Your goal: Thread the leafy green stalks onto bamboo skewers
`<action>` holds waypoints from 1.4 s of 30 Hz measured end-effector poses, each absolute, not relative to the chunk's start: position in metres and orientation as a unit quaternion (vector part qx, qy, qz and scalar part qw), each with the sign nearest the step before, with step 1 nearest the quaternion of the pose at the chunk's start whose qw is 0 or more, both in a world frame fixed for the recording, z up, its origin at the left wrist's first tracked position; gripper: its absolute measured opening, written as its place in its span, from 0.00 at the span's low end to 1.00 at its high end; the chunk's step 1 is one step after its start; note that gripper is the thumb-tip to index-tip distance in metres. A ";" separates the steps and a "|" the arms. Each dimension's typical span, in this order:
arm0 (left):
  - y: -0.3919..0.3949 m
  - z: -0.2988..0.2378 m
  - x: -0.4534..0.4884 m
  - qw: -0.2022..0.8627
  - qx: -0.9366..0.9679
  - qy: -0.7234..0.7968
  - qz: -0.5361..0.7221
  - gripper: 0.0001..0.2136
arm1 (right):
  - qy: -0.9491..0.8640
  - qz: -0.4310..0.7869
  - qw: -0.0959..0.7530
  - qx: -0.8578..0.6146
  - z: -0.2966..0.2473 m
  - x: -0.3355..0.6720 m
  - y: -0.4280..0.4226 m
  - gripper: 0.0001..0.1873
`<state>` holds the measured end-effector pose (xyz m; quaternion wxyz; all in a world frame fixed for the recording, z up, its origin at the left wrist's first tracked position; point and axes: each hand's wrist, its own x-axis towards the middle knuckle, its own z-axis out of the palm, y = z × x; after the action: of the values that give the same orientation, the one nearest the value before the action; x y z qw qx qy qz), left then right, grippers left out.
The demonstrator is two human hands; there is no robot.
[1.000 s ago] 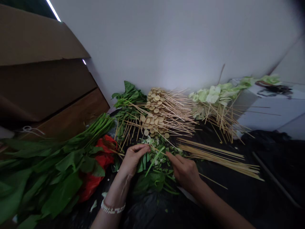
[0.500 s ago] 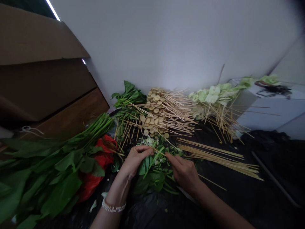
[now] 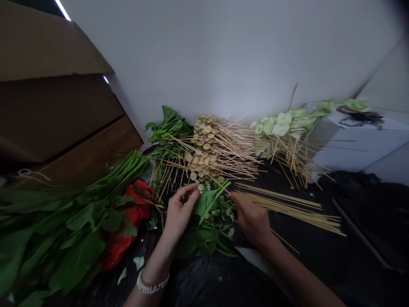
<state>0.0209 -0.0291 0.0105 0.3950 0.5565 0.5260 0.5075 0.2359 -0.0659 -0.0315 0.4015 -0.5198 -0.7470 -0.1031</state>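
Observation:
My right hand (image 3: 253, 218) is closed, its fingertips pinching the end of a thin wooden skewer that is mostly hidden behind greens. In front of those fingertips, a green leaf with its stalks (image 3: 212, 201) slants up to the right, apparently on the skewer. Just left of the leaf is my left hand (image 3: 180, 209), its fingers curled and a gap showing between thumb and forefinger. Nothing shows in its grip. Below both hands lies a heap of loose leaves and cut stems (image 3: 204, 241) on black plastic.
Skewers of round pale slices (image 3: 206, 132) are stacked at the back, between skewered greens (image 3: 172, 125) and skewered pale leaves (image 3: 283, 123). Bare skewers (image 3: 297, 209) lie to the right. Large leafy greens (image 3: 73, 230) and a red bag (image 3: 123, 243) fill the left, beside cardboard (image 3: 54, 111).
My left hand has let go of the skewer and its fingers have parted. My right hand has shifted slightly up and right. The leaf now stands higher between the hands.

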 end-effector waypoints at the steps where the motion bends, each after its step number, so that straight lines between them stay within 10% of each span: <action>1: -0.031 0.010 0.020 0.366 0.565 0.534 0.512 0.14 | -0.735 -0.109 0.411 -0.528 -0.031 0.239 -0.064 0.16; 15: -0.061 -0.014 0.049 0.326 0.784 0.513 0.127 0.06 | -0.709 -0.102 0.425 -0.554 -0.028 0.246 -0.059 0.15; 31: -0.022 -0.001 0.013 0.567 0.378 0.500 0.535 0.19 | -0.738 -0.051 0.450 -0.500 -0.026 0.243 -0.064 0.16; 42: -0.029 0.002 0.019 0.584 0.349 0.493 0.542 0.18 | -0.808 -0.049 0.354 -0.468 -0.031 0.228 -0.073 0.22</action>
<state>0.0194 -0.0287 0.0020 0.5838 0.3494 0.4932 0.5421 0.2279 -0.0733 -0.0314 0.3541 -0.4679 -0.8082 -0.0494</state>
